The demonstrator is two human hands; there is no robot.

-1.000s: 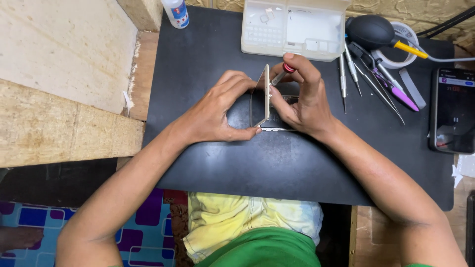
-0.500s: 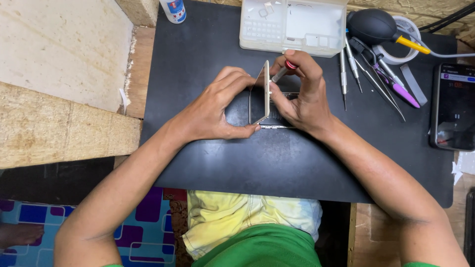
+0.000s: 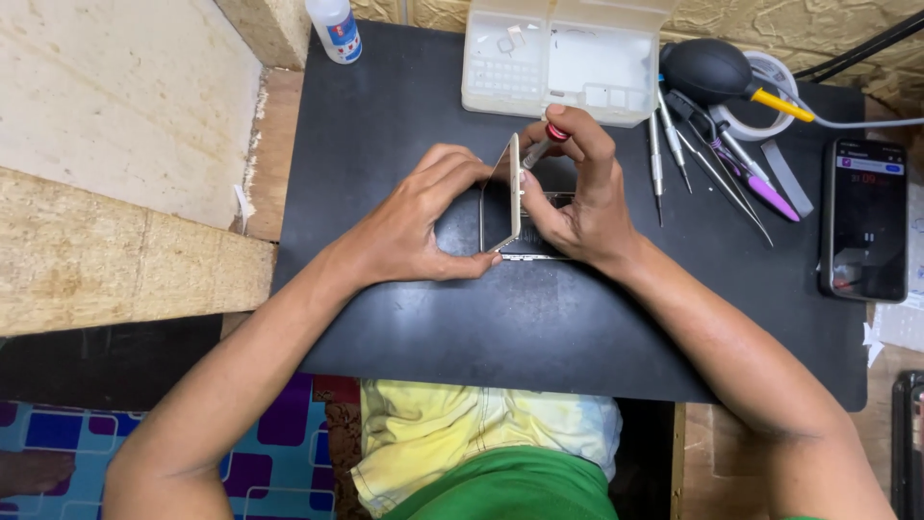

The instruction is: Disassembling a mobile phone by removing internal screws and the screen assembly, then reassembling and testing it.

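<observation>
little has shifted: left hand (image 3: 423, 217) still props the hinged screen panel (image 3: 513, 193) upright; right hand (image 3: 577, 193), closed on a red-capped screwdriver (image 3: 545, 143), works just right of it.

We see a black work mat (image 3: 404, 318) | upper centre: clear parts box (image 3: 563, 58) | upper right: blower (image 3: 712, 69), screwdrivers (image 3: 664, 144), tweezers (image 3: 722, 164) | right edge: lit phone (image 3: 864, 220) | upper left: small bottle (image 3: 335, 27)
</observation>
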